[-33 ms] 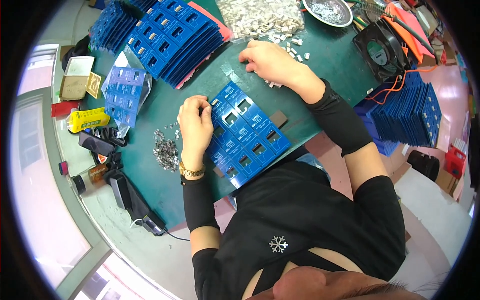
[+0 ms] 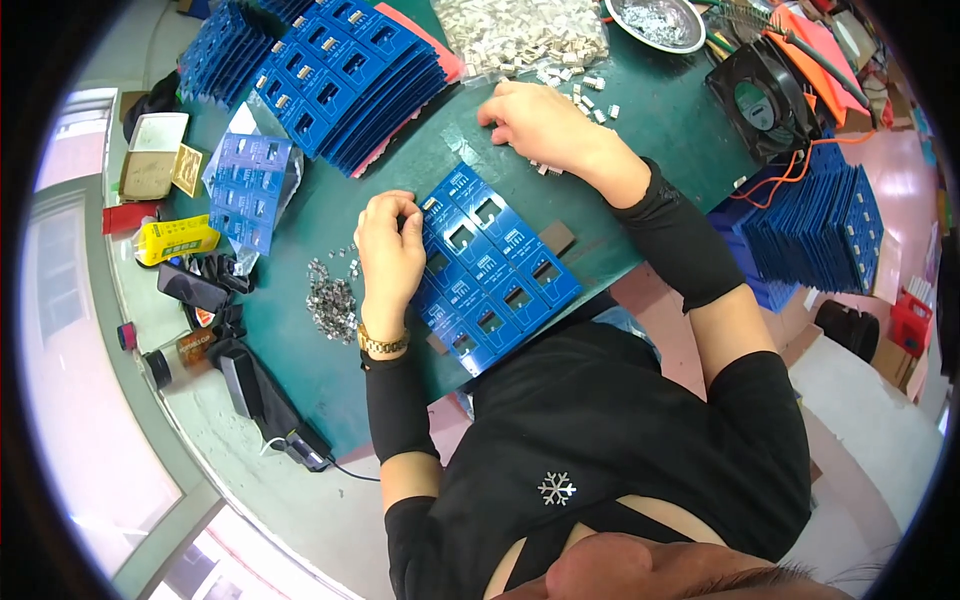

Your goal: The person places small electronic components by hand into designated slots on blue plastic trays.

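A blue circuit board panel (image 2: 497, 262) with square cutouts lies tilted on the green table in front of me. One white connector (image 2: 430, 204) sits near its upper left corner. My left hand (image 2: 391, 248) rests along the panel's left edge, fingers curled and thumb close to the fingertips; what they hold, if anything, is hidden. Beyond the panel, my right hand (image 2: 540, 122) is closed with its fingertips bent toward the table, beside loose white connectors (image 2: 590, 102). Nothing can be made out between its fingers. Small metallic parts (image 2: 331, 302) are heaped left of my left wrist.
Stacked blue panels (image 2: 350, 85) stand at the far left, near a bag of white connectors (image 2: 525, 35). A metal bowl (image 2: 657, 22) and a black fan (image 2: 762, 100) are far right. More panels (image 2: 815, 225) stand at right. A phone (image 2: 192, 287) lies left.
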A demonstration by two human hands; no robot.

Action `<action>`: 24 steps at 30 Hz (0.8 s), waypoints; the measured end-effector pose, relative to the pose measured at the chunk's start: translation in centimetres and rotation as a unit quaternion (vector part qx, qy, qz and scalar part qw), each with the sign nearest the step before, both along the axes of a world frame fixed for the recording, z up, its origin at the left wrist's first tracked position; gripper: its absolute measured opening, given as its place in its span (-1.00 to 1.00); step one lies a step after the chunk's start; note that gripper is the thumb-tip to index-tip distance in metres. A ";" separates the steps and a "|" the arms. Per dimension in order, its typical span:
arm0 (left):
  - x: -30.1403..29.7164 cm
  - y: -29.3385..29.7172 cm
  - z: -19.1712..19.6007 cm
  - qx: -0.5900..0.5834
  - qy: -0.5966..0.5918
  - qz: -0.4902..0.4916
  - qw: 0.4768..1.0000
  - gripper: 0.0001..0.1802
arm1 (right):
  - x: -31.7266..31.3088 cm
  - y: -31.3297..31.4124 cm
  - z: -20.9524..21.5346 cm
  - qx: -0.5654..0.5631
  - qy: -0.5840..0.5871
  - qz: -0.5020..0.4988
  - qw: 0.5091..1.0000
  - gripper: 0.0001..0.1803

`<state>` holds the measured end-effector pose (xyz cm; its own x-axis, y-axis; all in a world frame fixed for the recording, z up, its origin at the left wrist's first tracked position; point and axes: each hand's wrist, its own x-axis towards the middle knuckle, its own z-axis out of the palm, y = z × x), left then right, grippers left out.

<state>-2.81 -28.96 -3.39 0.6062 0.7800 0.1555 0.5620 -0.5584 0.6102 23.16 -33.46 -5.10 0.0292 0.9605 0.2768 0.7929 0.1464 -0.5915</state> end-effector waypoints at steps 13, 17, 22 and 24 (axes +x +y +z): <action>0.2 -0.1 0.1 0.035 0.043 -0.014 0.998 -0.95 | 1.0 0.0 1.8 -0.120 0.060 0.053 0.990 -0.81; 0.3 -0.2 0.2 0.034 0.054 -0.009 0.998 -0.95 | 1.0 -0.2 1.9 -0.145 0.060 0.054 0.986 -0.83; 0.6 -0.2 0.5 0.033 0.050 -0.017 0.998 -0.94 | 0.5 -0.3 1.5 0.001 0.006 0.090 0.996 -0.86; 0.7 -0.3 0.6 0.038 0.057 -0.017 0.998 -0.95 | 0.0 -0.3 1.6 -0.004 0.028 0.112 0.993 -0.87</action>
<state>-2.12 -29.28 -2.75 0.6492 0.7474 0.1414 0.6053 -0.6202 0.4989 23.12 -33.71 -3.47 -0.1694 0.9472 0.2723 0.7069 0.3093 -0.6361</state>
